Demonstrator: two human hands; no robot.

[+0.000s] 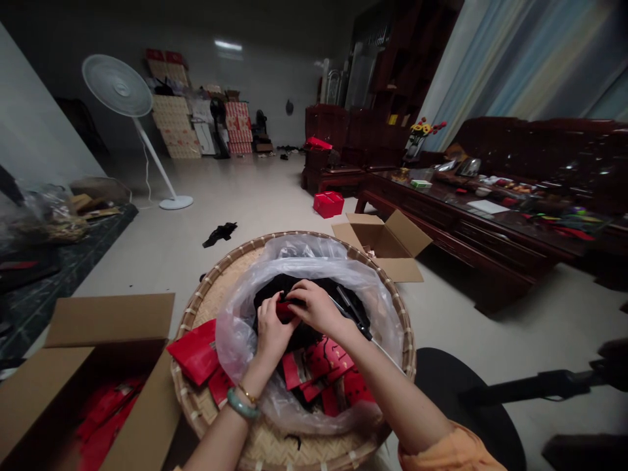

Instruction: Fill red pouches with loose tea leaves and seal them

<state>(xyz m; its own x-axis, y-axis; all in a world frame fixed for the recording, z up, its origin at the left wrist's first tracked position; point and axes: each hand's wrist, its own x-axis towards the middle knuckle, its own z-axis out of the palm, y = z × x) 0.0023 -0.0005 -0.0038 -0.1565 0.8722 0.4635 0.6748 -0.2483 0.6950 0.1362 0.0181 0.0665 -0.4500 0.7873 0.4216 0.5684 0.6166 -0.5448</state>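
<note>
Over an open clear plastic bag (235, 307), my left hand (272, 330) is closed around a small red packet (283, 310), its fingers upright at the packet's near left side. My right hand (318, 309) is closed too, fingertips pinching at the packet's upper edge. Something dark shows at their fingertips, too small to name. Dark black material (350, 297) fills the bag beneath both hands. Several red printed packets (318, 366) lie in the front of the bag, below my wrists. Right of my right hand, a thin black-and-silver rod-like tool (353, 311) leans in the bag.
The bag sits in a round woven bamboo tray (203, 294), with more red packets (196, 350) at its left. An open carton (110, 320) holding red packets stands front left; another carton (392, 245) is beyond the tray. A black round stand (466, 399) is at right.
</note>
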